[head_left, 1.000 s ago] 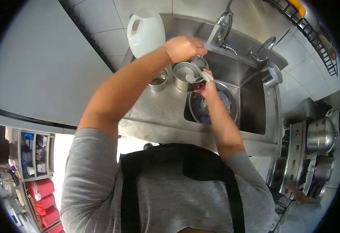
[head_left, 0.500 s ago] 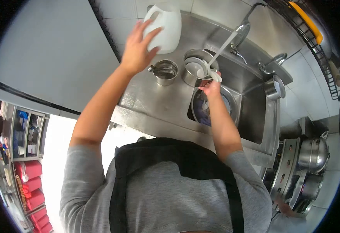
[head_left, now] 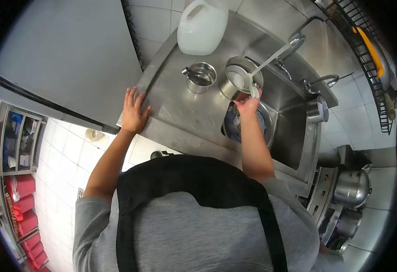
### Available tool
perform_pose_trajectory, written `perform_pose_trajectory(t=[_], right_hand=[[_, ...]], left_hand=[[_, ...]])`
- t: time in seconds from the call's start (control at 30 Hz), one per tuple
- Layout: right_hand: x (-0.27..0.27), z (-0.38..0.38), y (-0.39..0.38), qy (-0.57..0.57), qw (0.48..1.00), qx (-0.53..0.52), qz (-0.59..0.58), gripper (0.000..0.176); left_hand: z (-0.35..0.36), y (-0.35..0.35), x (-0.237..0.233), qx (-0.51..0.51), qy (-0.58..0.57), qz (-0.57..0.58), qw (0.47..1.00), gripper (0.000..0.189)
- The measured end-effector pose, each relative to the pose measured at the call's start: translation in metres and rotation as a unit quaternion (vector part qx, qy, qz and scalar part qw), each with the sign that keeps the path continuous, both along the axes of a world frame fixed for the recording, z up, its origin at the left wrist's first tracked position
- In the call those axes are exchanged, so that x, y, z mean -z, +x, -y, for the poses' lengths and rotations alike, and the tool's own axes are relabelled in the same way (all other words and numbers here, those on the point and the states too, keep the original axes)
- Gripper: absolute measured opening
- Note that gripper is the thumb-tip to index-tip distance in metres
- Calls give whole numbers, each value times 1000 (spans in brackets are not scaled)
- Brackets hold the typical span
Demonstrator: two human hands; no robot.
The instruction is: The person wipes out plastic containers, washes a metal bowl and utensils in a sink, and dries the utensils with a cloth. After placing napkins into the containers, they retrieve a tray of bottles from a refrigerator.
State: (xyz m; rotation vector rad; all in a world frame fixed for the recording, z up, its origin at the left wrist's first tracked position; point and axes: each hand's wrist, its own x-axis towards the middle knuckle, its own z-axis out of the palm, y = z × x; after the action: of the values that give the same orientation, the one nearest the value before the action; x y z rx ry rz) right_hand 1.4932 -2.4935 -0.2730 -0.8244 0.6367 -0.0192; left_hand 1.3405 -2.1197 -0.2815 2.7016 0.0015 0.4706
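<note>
My right hand (head_left: 248, 105) is closed around white spoons (head_left: 253, 90) beside a steel pot (head_left: 225, 86); some of its fingers are hidden. A pale strand, water or a hose, runs from the faucet (head_left: 298, 40) down to the spoons. White bowls (head_left: 235, 71) sit inside the pot. Below my right hand a round basin (head_left: 267, 124) in the sink holds dark and pale items I cannot make out. My left hand (head_left: 135, 111) rests with fingers spread on the left edge of the steel counter (head_left: 176, 111), holding nothing.
A small steel pot (head_left: 200, 86) with dark utensils stands left of the larger one. Behind it is a white plastic jug (head_left: 203, 29). Another steel pot (head_left: 316, 109) sits by the sink's right rim. A wire rack (head_left: 382, 106) hangs at upper right; large pots (head_left: 352, 188) stand lower right.
My left hand has moved from in front of the jug down to the counter's left edge. My right hand stays by the pot, still holding the spoons. The view has shifted slightly.
</note>
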Motion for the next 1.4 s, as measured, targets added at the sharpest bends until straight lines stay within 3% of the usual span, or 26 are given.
perform_pose_trajectory(t=[0.27,0.6,0.7,0.8,1.4], right_hand=[[11,-7,4,-18,999,31,-4,50],[0,-12,0,-16,999,36,18,52],[-2,-13,0,-36,996,72,-36,32],[-3,-16,-1,-40,995,81,-30,26],[2,-8,-2,23,998,41,-29,32]], left_hand=[[-7,1,6,16,4,4,1000,38],[-9,0,6,31,-7,8,999,33],[-9,-1,5,39,-3,12,999,30],[-8,-2,2,37,-8,7,999,29],[-9,-1,6,33,-4,13,999,26]])
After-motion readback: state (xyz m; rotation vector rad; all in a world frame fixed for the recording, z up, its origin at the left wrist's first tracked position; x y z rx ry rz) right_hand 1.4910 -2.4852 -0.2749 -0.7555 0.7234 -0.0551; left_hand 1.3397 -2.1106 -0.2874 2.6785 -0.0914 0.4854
